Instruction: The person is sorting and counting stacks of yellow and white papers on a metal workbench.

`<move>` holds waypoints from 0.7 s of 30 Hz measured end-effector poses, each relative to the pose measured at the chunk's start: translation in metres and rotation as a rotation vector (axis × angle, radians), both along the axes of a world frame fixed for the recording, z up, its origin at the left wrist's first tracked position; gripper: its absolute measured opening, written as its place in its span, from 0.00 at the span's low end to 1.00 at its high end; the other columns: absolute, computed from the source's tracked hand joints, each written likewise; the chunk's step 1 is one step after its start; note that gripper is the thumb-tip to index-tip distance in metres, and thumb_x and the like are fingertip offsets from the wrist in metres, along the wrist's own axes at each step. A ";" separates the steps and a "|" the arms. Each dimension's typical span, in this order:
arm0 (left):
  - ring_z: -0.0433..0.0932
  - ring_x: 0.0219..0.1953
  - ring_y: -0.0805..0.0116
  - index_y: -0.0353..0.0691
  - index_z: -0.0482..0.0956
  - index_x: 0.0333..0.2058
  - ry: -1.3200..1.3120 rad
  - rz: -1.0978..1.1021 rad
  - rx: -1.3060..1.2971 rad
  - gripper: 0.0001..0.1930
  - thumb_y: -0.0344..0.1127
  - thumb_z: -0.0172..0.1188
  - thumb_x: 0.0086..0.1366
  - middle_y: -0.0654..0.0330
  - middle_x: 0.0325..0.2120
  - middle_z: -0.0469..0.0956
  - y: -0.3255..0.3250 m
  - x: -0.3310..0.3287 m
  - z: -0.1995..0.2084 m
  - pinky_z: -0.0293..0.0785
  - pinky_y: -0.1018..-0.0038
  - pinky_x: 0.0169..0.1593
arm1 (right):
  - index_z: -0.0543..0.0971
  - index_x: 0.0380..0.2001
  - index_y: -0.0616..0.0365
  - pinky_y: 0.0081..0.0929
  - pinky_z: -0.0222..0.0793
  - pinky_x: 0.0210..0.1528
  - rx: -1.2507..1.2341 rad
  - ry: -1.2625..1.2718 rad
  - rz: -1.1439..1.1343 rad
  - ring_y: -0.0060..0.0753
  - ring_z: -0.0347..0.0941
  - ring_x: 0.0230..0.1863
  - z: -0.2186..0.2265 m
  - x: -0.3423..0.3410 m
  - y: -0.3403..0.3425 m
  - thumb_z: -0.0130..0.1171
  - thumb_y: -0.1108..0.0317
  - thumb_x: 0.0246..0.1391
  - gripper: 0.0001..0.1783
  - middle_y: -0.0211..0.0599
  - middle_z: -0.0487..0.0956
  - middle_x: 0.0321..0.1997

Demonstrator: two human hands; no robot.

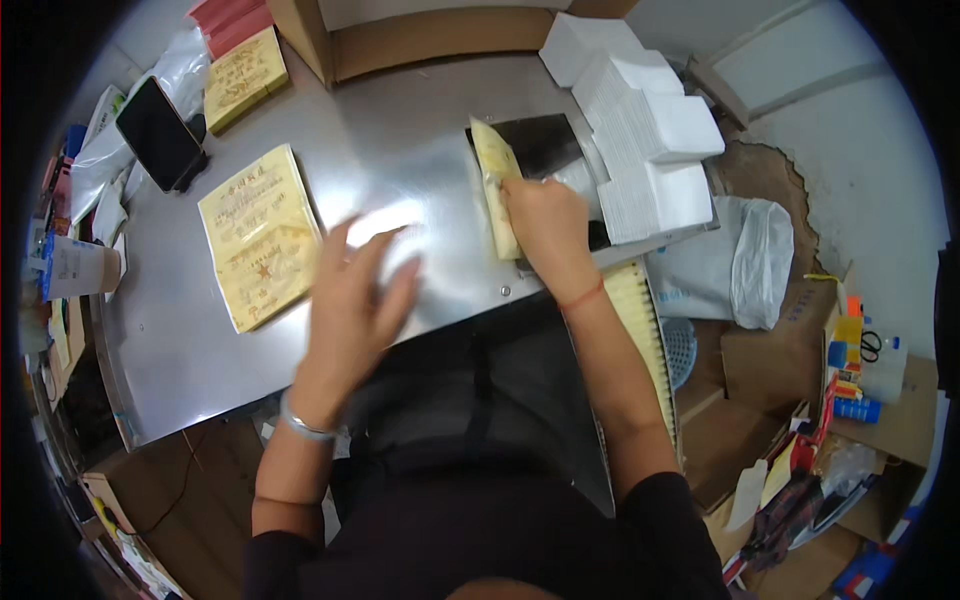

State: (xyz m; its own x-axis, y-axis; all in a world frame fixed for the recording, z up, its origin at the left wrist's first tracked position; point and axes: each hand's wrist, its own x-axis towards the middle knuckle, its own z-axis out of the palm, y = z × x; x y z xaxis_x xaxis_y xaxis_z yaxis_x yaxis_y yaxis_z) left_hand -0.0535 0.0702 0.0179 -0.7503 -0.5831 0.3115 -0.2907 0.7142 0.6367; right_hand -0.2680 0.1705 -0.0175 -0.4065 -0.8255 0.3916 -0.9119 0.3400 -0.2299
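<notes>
My right hand (548,222) is closed on a yellow printed paper packet (494,200), held tilted on its long edge above the metal table. A black flat panel (545,145) lies just beyond that hand. My left hand (360,295), slightly blurred, hovers over the table's near part with fingers apart and nothing between them. Beside it, to the left, rests a stack of yellow printed paper packets (255,225). Stepped piles of folded white paper, like napkins (650,150), stand to the right of my right hand.
A phone (160,135) on a stand and a banded yellow bundle (245,82) are at the far left. A cup (82,268) stands at the left edge. Behind is a cardboard box (430,50). A white plastic bag (735,262) and spiral notebook (640,310) sit at right.
</notes>
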 end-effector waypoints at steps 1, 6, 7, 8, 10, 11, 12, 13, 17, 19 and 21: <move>0.66 0.59 0.44 0.42 0.72 0.57 -0.143 0.141 -0.435 0.30 0.46 0.66 0.58 0.40 0.61 0.62 -0.015 0.002 -0.011 0.59 0.52 0.61 | 0.82 0.37 0.57 0.40 0.72 0.42 -0.024 -0.038 0.022 0.46 0.76 0.32 -0.002 -0.004 0.006 0.56 0.70 0.54 0.09 0.40 0.81 0.29; 0.51 0.68 0.38 0.44 0.59 0.65 -0.486 0.123 -0.509 0.38 0.54 0.60 0.61 0.40 0.66 0.53 -0.049 0.048 -0.026 0.46 0.41 0.65 | 0.82 0.34 0.62 0.40 0.69 0.44 -0.485 0.140 -0.237 0.43 0.71 0.32 0.048 -0.022 0.065 0.61 0.71 0.52 0.07 0.39 0.77 0.31; 0.55 0.65 0.41 0.43 0.61 0.63 -0.208 0.195 -0.183 0.34 0.51 0.59 0.63 0.42 0.63 0.57 -0.062 0.050 -0.029 0.48 0.41 0.64 | 0.83 0.37 0.64 0.38 0.67 0.44 -0.321 0.169 -0.332 0.42 0.70 0.35 0.047 -0.026 0.072 0.61 0.71 0.52 0.10 0.40 0.76 0.34; 0.59 0.63 0.43 0.41 0.63 0.61 0.073 0.263 0.142 0.30 0.47 0.58 0.66 0.43 0.60 0.62 -0.074 0.047 -0.032 0.50 0.40 0.62 | 0.83 0.37 0.64 0.38 0.67 0.44 -0.324 0.176 -0.342 0.42 0.70 0.35 0.041 -0.029 0.073 0.61 0.71 0.52 0.10 0.40 0.76 0.34; 0.69 0.50 0.49 0.40 0.69 0.52 -0.212 0.451 -0.282 0.18 0.39 0.56 0.67 0.48 0.46 0.70 -0.077 0.057 -0.032 0.62 0.54 0.55 | 0.82 0.37 0.65 0.36 0.65 0.46 -0.267 0.197 -0.337 0.41 0.70 0.41 0.028 -0.033 0.073 0.61 0.72 0.52 0.10 0.42 0.75 0.39; 0.71 0.47 0.51 0.40 0.72 0.47 -0.482 0.532 -0.411 0.14 0.39 0.57 0.66 0.49 0.42 0.71 -0.074 0.063 -0.032 0.65 0.60 0.53 | 0.82 0.37 0.65 0.36 0.65 0.46 -0.265 0.197 -0.330 0.41 0.70 0.41 0.030 -0.035 0.074 0.61 0.72 0.52 0.10 0.42 0.75 0.39; 0.71 0.47 0.51 0.40 0.72 0.47 -0.485 0.538 -0.407 0.14 0.39 0.57 0.66 0.49 0.42 0.71 -0.075 0.064 -0.031 0.65 0.60 0.53 | 0.82 0.37 0.65 0.36 0.65 0.46 -0.295 0.074 -0.324 0.41 0.70 0.40 0.033 -0.038 0.077 0.60 0.72 0.52 0.10 0.43 0.75 0.38; 0.71 0.46 0.52 0.39 0.72 0.43 -0.509 0.545 -0.417 0.12 0.40 0.57 0.66 0.49 0.41 0.70 -0.077 0.064 -0.028 0.66 0.61 0.51 | 0.82 0.38 0.65 0.36 0.65 0.46 -0.324 -0.049 -0.316 0.41 0.70 0.40 0.035 -0.042 0.080 0.60 0.72 0.51 0.11 0.43 0.75 0.38; 0.71 0.44 0.51 0.36 0.72 0.32 0.239 0.487 0.357 0.12 0.38 0.63 0.60 0.47 0.43 0.70 -0.060 0.019 -0.043 0.69 0.57 0.44 | 0.82 0.38 0.65 0.36 0.65 0.47 -0.378 -0.272 -0.318 0.41 0.70 0.39 0.045 -0.051 0.086 0.60 0.73 0.51 0.11 0.44 0.75 0.37; 0.67 0.54 0.39 0.35 0.70 0.34 -0.051 -0.122 0.016 0.15 0.36 0.66 0.55 0.41 0.48 0.68 0.003 -0.020 -0.026 0.65 0.49 0.57 | 0.82 0.39 0.66 0.36 0.66 0.46 -0.284 -0.181 -0.211 0.42 0.70 0.42 0.044 -0.056 0.094 0.59 0.74 0.50 0.12 0.43 0.75 0.39; 0.60 0.62 0.32 0.36 0.70 0.36 -0.031 -0.185 -0.254 0.14 0.36 0.64 0.58 0.38 0.54 0.66 0.026 -0.045 -0.038 0.58 0.43 0.62 | 0.82 0.39 0.65 0.36 0.66 0.46 -0.286 -0.019 -0.195 0.43 0.69 0.43 0.044 -0.068 0.093 0.60 0.75 0.49 0.12 0.43 0.75 0.41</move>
State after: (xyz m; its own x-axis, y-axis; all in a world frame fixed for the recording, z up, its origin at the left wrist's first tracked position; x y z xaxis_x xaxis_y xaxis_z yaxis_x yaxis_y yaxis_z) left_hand -0.0984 0.0960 -0.0201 -0.8482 -0.3418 0.4047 -0.1574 0.8921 0.4236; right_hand -0.3357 0.2640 0.0262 -0.5555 -0.5891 0.5869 -0.8306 0.4270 -0.3575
